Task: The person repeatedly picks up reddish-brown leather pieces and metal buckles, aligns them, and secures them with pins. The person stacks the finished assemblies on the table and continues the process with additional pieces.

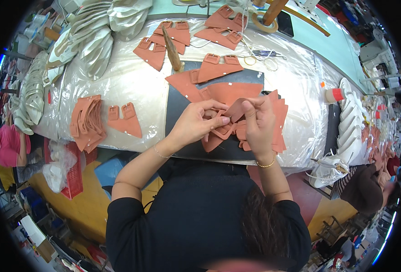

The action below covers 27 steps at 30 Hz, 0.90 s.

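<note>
Both hands meet over a dark mat (177, 109) at the near edge of the plastic-covered counter (132, 86). The left hand (196, 121) has its grip clenched on a terracotta leather strap piece (235, 110), thumb and fingers pinching it from the left. The right hand (258, 121) pinches the same piece from the right. Beneath them lies a loose heap of matching cut pieces (277, 118). A stack of buckled pieces (88, 122) sits well apart to the left, and white shoe soles (96, 41) lie at the far left.
</note>
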Tool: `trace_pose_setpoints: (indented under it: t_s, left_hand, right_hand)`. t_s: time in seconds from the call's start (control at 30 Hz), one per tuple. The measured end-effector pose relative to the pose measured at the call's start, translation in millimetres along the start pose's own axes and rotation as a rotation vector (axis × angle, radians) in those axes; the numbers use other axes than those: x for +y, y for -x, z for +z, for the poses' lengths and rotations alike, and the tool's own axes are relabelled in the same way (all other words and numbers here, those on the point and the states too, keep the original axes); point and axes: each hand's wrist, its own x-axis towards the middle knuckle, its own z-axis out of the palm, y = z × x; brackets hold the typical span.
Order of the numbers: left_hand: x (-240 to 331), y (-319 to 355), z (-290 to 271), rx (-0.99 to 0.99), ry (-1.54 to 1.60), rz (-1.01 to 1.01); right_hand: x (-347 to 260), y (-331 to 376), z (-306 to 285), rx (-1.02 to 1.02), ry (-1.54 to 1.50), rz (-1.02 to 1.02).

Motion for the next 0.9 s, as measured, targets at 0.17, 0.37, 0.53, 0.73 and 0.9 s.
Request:
trace_pose_setpoints:
  t_s: [0.17,0.37,0.53,0.73,0.9]
  left_hand:
    - [-5,-1,-2,0.078,-0.011,0.018]
    - [8,8,-3,-0.010,-0.155,0.232]
    - [10,22,-1,-0.110,-0.426,0.500]
    - [-9,21,-15,0.217,-0.402,0.593]
    - [-29,23,-35,0.218,0.240,0.151]
  right_hand:
    - [-8,14,6,-0.051,0.403,-0.537]
    - [-9,8,-13,-0.200,0.189,-0.195]
    - [-11,0,-16,-0.374,0.185,-0.416]
    - [-8,9,-20,-0.499,0.223,-0.223]
    - [-6,6,-18,-0.362,0.088,-0.255]
